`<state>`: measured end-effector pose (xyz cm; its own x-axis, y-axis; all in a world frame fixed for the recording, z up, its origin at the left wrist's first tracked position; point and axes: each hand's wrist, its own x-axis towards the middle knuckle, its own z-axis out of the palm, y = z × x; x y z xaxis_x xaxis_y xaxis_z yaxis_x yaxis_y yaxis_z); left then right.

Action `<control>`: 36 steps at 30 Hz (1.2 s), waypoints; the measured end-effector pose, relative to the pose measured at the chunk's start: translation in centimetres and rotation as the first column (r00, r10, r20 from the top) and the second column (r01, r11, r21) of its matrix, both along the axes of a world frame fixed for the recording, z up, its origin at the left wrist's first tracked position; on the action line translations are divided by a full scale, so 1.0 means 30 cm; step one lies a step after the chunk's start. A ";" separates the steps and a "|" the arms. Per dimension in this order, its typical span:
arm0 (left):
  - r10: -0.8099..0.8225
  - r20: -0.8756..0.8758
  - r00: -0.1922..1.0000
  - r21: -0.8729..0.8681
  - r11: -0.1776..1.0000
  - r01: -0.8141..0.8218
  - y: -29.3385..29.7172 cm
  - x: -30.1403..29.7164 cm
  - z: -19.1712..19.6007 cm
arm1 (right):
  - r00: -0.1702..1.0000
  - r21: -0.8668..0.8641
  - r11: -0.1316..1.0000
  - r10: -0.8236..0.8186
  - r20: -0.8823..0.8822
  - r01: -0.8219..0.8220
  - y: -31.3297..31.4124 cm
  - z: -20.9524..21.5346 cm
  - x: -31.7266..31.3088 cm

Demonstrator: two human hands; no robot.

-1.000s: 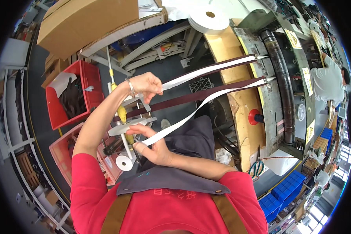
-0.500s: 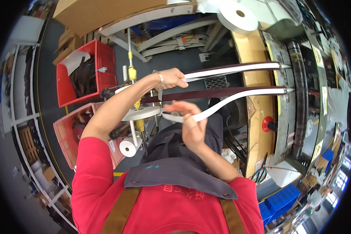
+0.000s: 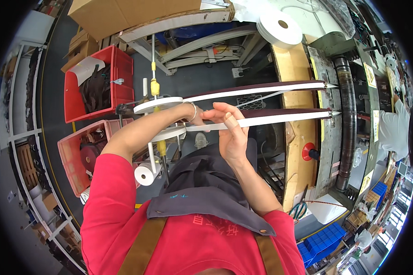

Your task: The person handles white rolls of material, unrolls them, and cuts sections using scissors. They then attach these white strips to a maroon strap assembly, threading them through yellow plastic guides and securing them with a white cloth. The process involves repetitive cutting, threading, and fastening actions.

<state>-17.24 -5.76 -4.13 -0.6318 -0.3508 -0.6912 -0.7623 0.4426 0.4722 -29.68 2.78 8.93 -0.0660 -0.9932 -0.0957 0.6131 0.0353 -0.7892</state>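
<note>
Right of the white reel (image 3: 169, 134), right hand (image 3: 232, 142) pinches light-looking, floppy tape (image 3: 280, 118); hold it flat. Left hand's (image 3: 197, 117) grip: can't tell.

Right of the reel stand (image 3: 155, 87) are tape strips (image 3: 284, 118), scissors (image 3: 299, 210) and, farthest, a roller (image 3: 344, 123); left of it, two bins (image 3: 122, 78); beyond it, a carton (image 3: 133, 16) on a worktop (image 3: 179, 23).

A wide fisheye on the wearer's head looks steeply down from close above the grey apron (image 3: 204, 201), taking in the floor (image 3: 192, 75) beyond the apron and, farther off, shelving (image 3: 25, 134) to its left and a dark roller (image 3: 345, 123) to its right
</note>
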 end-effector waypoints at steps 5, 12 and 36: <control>0.074 0.132 0.988 0.224 0.969 -0.102 -0.050 0.025 0.004 | 0.990 0.064 0.995 -0.083 0.113 0.076 -0.007 -0.040 -0.019; 0.145 -0.267 0.953 -0.042 0.986 -0.161 -0.075 -0.001 0.233 | 0.955 0.222 0.957 -0.232 0.187 0.189 0.025 -0.142 -0.094; 0.621 -0.677 0.395 0.085 0.599 -0.796 0.097 0.105 0.419 | 0.239 -0.408 0.912 -0.407 -0.882 0.047 0.033 0.051 -0.128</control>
<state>-14.10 -2.86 8.42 -0.2872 -0.9518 -0.1074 -0.4370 0.0304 0.8989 -33.53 3.78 10.47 -0.1552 -0.8841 0.4408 -0.6175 -0.2614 -0.7418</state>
